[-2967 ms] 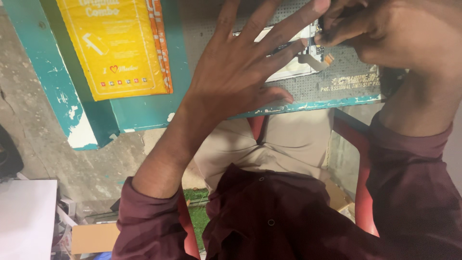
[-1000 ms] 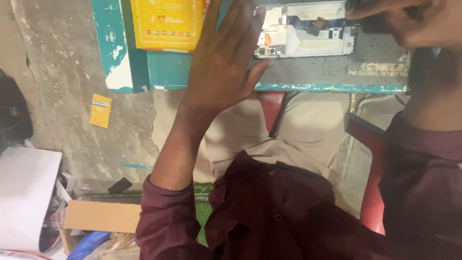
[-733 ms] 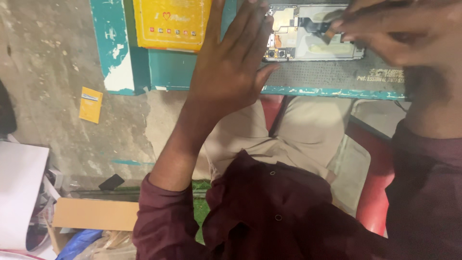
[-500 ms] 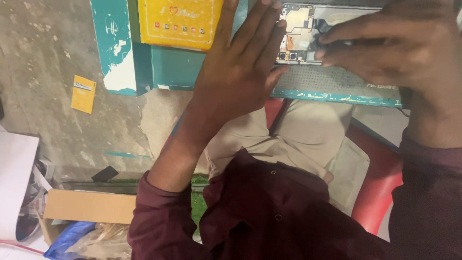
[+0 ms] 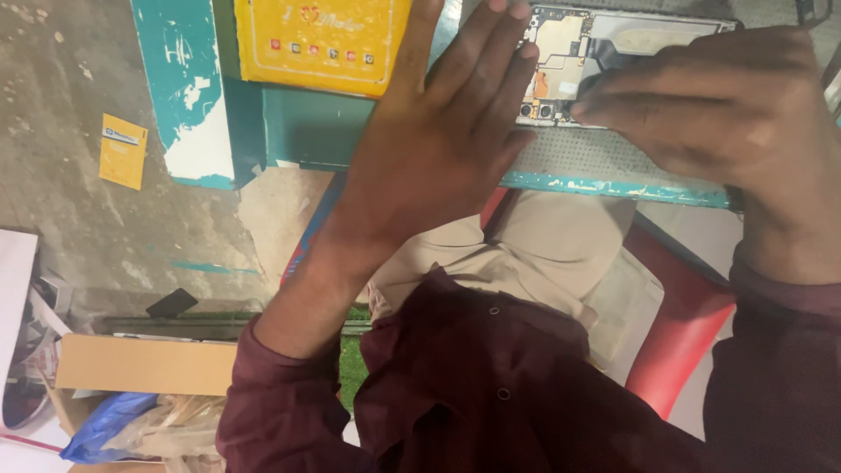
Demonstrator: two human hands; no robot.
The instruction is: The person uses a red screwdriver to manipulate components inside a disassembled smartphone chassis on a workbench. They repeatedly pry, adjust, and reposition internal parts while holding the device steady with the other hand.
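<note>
Opened phone (image 5: 613, 52) pinned by flat left hand (image 5: 438, 149) — right hand (image 5: 727, 105) fingertips pressing it — yellow box (image 5: 324, 39) beside.

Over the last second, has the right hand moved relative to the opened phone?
Yes. The right hand has come in leftward over the opened phone; its fingertips now rest near the circuit board, where earlier the hand sat off the phone's right end.

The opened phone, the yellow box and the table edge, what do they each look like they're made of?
The opened phone: seemingly a metal frame holding a circuit board, judging by the silvery plates and small components. The yellow box: likely cardboard with a slightly glossy print. The table edge: probably painted wood or board, since the teal paint is chipped to white; what lies underneath cannot be told.
</note>
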